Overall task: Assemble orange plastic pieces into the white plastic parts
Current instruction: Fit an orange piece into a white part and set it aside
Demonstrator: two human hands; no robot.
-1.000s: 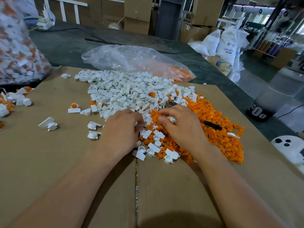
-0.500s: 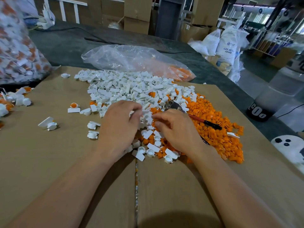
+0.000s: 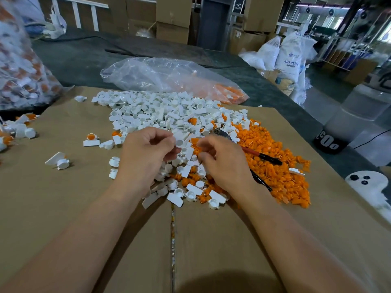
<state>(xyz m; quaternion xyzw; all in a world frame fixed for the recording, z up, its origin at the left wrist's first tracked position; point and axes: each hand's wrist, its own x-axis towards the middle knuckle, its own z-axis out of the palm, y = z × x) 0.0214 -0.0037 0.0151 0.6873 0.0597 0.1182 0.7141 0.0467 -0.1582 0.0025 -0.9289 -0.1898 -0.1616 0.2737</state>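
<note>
Two hands nearly meet over the near heap (image 3: 191,195): left hand (image 3: 146,157) pinches a white round-cupped plastic part (image 3: 179,141), right hand (image 3: 224,163) curls, contents unclear. Fitting step; next, an orange plastic piece (image 3: 275,172) must seat squarely.

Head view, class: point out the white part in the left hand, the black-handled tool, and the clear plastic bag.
white part (image 3: 179,142), head view, on its round cup.
black-handled tool (image 3: 271,160), head view, on the upper black grip.
clear plastic bag (image 3: 160,75), head view, on its crumpled middle.
</note>
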